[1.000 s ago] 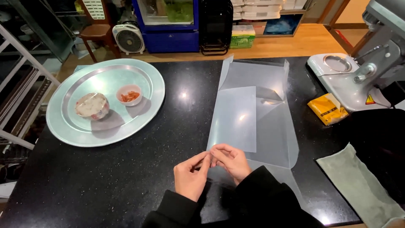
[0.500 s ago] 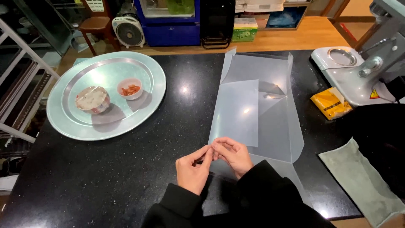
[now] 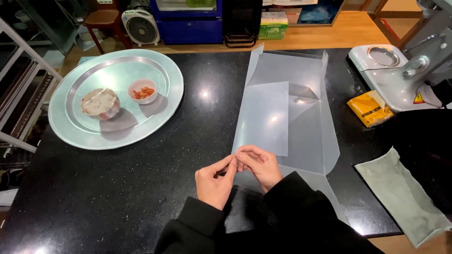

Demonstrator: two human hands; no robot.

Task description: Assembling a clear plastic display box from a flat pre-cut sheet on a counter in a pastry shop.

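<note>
On the round metal tray (image 3: 61,122) sit a covered bowl (image 3: 100,103) and a small bowl (image 3: 143,91) of orange pieces; both hands (image 3: 238,174) pinch the plastic sheet (image 3: 301,127).

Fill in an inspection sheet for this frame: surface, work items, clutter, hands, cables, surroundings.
Surface: black counter, glossy.
Work items: translucent plastic sheet, part folded, lying flat.
Clutter: round metal tray with covered bowl and small dish; yellow packet; grey cloth; white machine.
Hands: left hand and right hand pinch the sheet's near edge.
Cables: nothing seen.
Surroundings: wooden floor, fan, blue cabinet.
</note>
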